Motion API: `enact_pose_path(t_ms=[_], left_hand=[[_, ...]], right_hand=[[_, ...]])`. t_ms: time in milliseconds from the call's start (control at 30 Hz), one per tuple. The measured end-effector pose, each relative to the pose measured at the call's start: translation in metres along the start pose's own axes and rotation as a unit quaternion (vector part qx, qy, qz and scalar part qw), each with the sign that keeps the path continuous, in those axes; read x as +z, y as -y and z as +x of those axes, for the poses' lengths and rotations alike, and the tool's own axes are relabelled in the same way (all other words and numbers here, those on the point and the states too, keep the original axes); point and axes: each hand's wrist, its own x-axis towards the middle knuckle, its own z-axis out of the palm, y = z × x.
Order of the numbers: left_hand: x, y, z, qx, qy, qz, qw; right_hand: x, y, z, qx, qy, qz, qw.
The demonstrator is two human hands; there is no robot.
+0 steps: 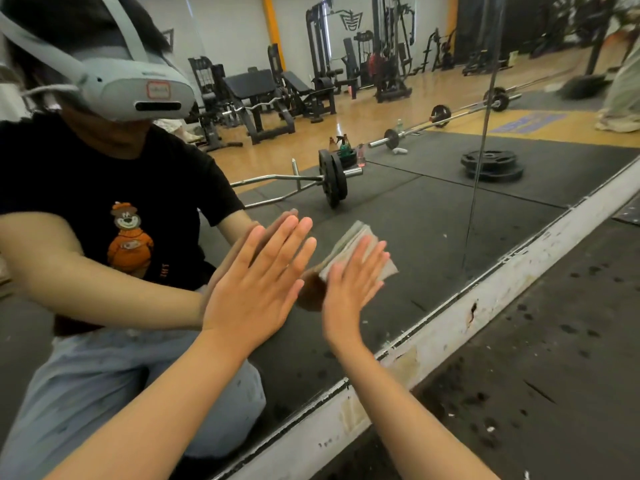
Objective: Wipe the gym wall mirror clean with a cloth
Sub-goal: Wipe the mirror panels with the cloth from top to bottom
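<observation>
The wall mirror [433, 216] fills most of the view, with its lower edge running diagonally from bottom left to upper right. My left hand [256, 289] lies flat on the glass with its fingers spread and nothing in it. To its right, my right hand [349, 285] presses a folded grey-beige cloth [388, 268] flat against the glass with an open palm. The cloth's far edge and its reflection show above my fingers. My own reflection, kneeling, fills the left of the mirror.
A scuffed white baseboard [485, 299] runs under the mirror. Black speckled rubber flooring [554, 358] lies at the lower right. Reflected in the glass are a loaded barbell [332, 178], stacked weight plates [491, 164], spray bottles [344, 147] and gym machines.
</observation>
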Motion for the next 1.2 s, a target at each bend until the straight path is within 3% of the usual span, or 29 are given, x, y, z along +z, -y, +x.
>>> enact_pose_path(t_ms=[67, 233, 400, 667, 900, 967, 1067, 1133, 1200], left_hand=[[-0.006, 0.002, 0.001, -0.025, 0.004, -0.038, 0.999], [-0.024, 0.005, 0.006, -0.042, 0.026, -0.102, 0.994], [-0.041, 0.044, 0.05, 0.035, -0.038, -0.017, 0.999], [-0.04, 0.092, 0.091, -0.048, -0.023, 0.069, 0.996], [-0.042, 0.09, 0.09, -0.065, -0.059, 0.041, 0.995], [-0.043, 0.089, 0.091, -0.082, -0.063, 0.035, 0.994], [-0.046, 0.089, 0.093, -0.111, -0.058, 0.009, 0.992], [-0.047, 0.088, 0.093, -0.114, -0.052, 0.005, 0.992], [-0.048, 0.088, 0.094, -0.11, -0.045, 0.007, 0.993]], right_hand=[[0.009, 0.006, -0.016, -0.086, 0.023, -0.003, 0.996], [-0.014, 0.005, 0.029, -0.145, 0.008, -0.034, 0.989], [-0.048, 0.022, 0.098, -0.074, -0.032, -0.05, 0.996], [-0.112, 0.009, 0.224, 0.07, -0.122, -0.013, 0.99], [-0.108, 0.019, 0.222, 0.129, -0.153, 0.0, 0.98], [-0.089, 0.031, 0.19, 0.082, -0.137, -0.004, 0.987], [-0.046, 0.051, 0.124, -0.057, -0.098, -0.056, 0.992], [-0.024, 0.068, 0.084, -0.195, -0.063, -0.089, 0.975], [-0.014, 0.084, 0.064, -0.341, -0.017, -0.114, 0.933]])
